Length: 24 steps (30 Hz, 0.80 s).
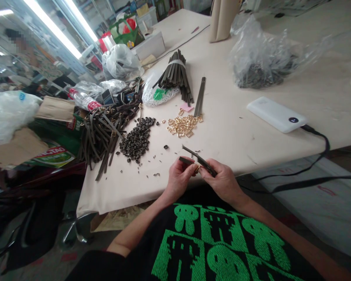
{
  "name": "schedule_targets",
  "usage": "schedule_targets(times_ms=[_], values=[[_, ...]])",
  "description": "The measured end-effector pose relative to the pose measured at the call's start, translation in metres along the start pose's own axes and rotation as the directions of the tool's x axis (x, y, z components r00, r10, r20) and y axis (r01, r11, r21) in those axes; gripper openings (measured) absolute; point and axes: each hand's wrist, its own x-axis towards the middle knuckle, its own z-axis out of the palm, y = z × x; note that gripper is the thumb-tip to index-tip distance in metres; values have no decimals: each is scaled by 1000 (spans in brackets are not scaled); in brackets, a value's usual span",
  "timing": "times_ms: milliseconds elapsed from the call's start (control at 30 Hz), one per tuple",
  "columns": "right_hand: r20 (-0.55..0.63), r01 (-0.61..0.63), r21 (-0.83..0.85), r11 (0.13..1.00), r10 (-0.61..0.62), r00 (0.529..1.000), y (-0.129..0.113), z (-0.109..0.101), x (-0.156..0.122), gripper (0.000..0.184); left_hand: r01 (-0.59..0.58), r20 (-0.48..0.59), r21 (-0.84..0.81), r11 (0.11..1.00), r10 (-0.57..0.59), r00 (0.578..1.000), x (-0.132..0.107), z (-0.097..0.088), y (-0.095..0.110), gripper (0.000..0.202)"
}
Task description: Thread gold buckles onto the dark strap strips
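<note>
At the front edge of the table, my left hand (178, 176) and my right hand (222, 178) meet, fingertips almost touching. A dark narrow strap (199, 159) runs through the grip of my right hand, its free end pointing away to the upper left. My left hand pinches a strap end (186, 160). Between the fingertips shows a small gold buckle (197, 168), partly hidden. Beyond the hands lies a pile of gold buckles (181, 125), and to its left a heap of small dark loops (137, 139).
A tied bundle of dark straps (175, 74) lies behind the buckles, with loose straps (200, 97) beside it. Finished-looking straps (101, 130) hang over the left edge. A white power bank (276, 114) with a black cable and a clear plastic bag (260, 58) are at right.
</note>
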Motion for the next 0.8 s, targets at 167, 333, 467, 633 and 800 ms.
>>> schedule_targets(times_ms=[167,333,467,633,800], values=[[-105,-18,-72,997,11,994,1,-3,4,19,-104,98,186,977,87,991,-7,-2,11,23],[-108,-36,-38,999,31,994,-1,-6,8,22,-154,168,178,972,124,978,-10,-3,23,26],[-80,-51,18,999,52,995,-1,-7,10,21,-83,222,70,994,65,973,-9,-4,25,30],[-70,-94,80,992,100,993,-5,-11,8,25,110,323,-84,990,-78,943,-8,-11,26,34],[-71,-98,66,993,102,992,-9,-13,6,27,229,368,-221,948,-136,920,-9,-12,24,34]])
